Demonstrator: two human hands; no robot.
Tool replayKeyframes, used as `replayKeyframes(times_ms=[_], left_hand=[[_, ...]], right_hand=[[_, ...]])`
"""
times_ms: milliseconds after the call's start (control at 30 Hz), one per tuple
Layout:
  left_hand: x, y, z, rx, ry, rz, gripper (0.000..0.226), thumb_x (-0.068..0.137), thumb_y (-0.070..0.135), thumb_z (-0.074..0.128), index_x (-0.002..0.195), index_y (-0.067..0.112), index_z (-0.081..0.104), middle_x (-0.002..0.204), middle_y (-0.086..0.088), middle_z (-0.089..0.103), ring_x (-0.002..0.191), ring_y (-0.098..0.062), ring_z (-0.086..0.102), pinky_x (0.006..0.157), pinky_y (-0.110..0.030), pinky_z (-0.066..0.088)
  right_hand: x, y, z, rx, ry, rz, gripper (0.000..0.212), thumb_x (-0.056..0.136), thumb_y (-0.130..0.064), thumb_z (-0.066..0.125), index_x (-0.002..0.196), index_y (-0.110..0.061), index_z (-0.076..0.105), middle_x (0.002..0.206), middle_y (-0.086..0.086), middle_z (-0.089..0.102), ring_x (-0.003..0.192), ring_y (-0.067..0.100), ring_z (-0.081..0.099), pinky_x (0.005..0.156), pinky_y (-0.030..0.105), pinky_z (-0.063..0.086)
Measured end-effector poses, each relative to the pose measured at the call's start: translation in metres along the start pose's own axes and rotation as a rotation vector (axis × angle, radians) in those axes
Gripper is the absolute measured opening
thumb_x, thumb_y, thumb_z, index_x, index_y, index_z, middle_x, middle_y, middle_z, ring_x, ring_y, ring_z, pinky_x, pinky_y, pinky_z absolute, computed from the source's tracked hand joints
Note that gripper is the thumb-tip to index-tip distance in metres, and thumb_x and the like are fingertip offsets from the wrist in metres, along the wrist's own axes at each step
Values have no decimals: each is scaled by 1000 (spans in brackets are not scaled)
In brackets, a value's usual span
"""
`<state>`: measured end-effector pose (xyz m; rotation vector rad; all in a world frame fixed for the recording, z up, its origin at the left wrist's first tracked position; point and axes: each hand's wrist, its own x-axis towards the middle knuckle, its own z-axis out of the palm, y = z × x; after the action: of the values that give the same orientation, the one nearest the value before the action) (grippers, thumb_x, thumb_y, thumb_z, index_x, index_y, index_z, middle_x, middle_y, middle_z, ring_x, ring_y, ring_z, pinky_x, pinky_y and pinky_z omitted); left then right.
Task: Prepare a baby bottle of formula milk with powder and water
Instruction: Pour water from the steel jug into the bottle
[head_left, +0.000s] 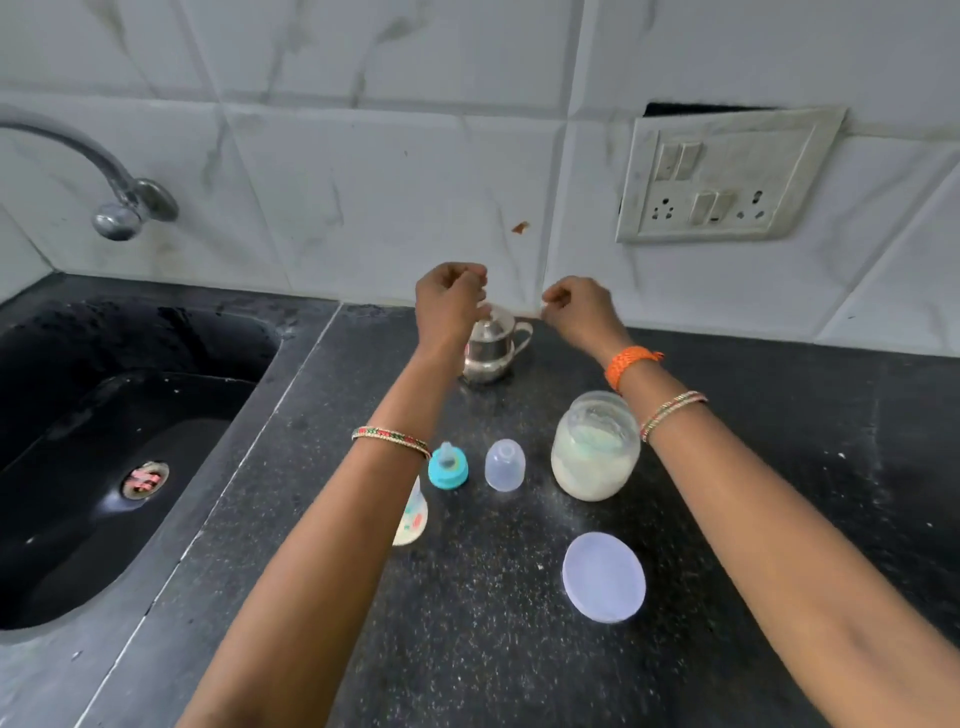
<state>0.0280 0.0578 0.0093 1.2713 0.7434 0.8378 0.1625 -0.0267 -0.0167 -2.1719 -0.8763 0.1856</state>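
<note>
My left hand (449, 301) and my right hand (579, 306) are raised side by side above a small steel jug (493, 351) at the back of the black counter (467, 623). On both hands the fingers are curled and I see nothing in them. An open jar of white powder (595, 452) stands under my right wrist. Its round lid (603, 577) lies flat nearer to me. A teal teat ring (448, 466) and a clear cap (505, 465) stand left of the jar. The baby bottle (413, 514) is mostly hidden behind my left forearm.
A black sink (130, 415) with a drain is set into the counter on the left, under a curved steel tap (119, 208). A socket and switch panel (727, 176) sits on the tiled wall at the right.
</note>
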Motion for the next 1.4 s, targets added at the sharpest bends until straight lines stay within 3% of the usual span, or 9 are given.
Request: replayKeyframes(times_ms=[167,267,367,533,733,867,1033,1200,1400], left_hand=[[33,2,-16,99,-22,-56,18,92,2,45,87,9,61,85,-6,58,77,-18,55,72,-34,56],[45,1,-38,236,-58,-103,15,94,7,49,85,12,60,83,-3,58,72,-15,56,69,-30,52],[51,-3,-63,317,-78,-153,13,95,9,50,85,12,57,79,-1,56,71,-13,53,66,-26,49],[49,-16,-82,414,-159,-226,17,94,3,49,85,15,55,80,-1,57,67,-10,52,66,-25,47],[23,-18,-83,541,-346,-184,43,88,8,65,127,8,47,101,-2,58,89,-13,56,69,-24,46],[-1,-5,-84,588,-472,-3,84,74,29,78,143,14,32,139,-3,47,127,-20,46,105,-40,42],[-40,5,-92,463,-478,204,70,78,16,76,139,11,42,132,-5,57,110,-16,60,92,-23,51],[-77,-11,-97,440,-459,283,64,72,20,82,128,10,54,122,-2,65,101,-13,67,94,-35,54],[-95,-20,-128,551,-393,350,75,75,32,78,140,18,43,144,3,48,129,-6,43,106,-27,33]], right_hand=[[34,2,28,-174,-410,163,24,85,-26,70,75,-10,56,87,9,62,84,25,58,66,30,50],[41,8,35,9,-404,277,32,85,-17,71,65,-13,47,72,6,54,83,26,61,66,29,55],[46,10,40,274,-396,413,21,85,-3,68,71,-9,53,92,11,60,95,24,62,75,28,56],[44,2,45,337,-246,443,8,82,-5,71,84,-6,63,103,11,64,100,21,62,84,33,57],[7,-21,17,439,-162,316,18,86,-8,67,70,-11,60,91,6,63,98,21,63,81,30,56],[-31,-47,-8,566,-103,147,21,88,-11,66,69,-13,57,96,11,67,99,23,66,78,34,58],[-87,-68,-18,694,82,2,15,88,-18,66,74,-18,62,87,9,68,89,25,65,82,42,57],[-136,-72,9,1075,253,7,18,89,-16,64,73,-18,57,80,-4,67,78,10,63,71,25,52],[-165,-72,25,1333,320,34,16,95,-4,51,82,-13,56,71,-13,73,76,1,69,81,22,53]])
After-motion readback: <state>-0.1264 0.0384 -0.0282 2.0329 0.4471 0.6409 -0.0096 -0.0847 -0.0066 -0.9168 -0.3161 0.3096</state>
